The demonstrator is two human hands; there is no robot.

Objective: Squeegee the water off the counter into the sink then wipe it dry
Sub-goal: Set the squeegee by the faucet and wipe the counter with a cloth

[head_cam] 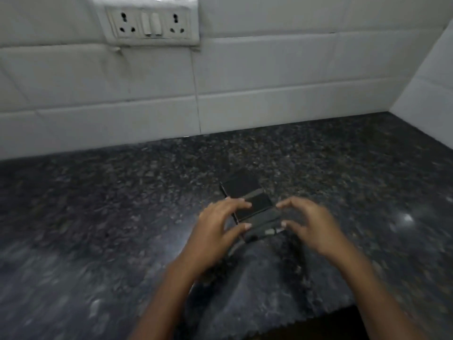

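The dark speckled granite counter fills the lower half of the head view. On its middle lies a flat black rectangular object, blurred; I cannot tell what it is. My left hand holds its left edge between curled fingertips and thumb. My right hand does the same at its right edge. No squeegee, cloth or sink is in view.
A white tiled wall rises behind the counter, with a socket and switch panel at the upper left. A white side wall closes the corner on the right. The counter's front edge runs along the bottom right. A light glint shows on the right.
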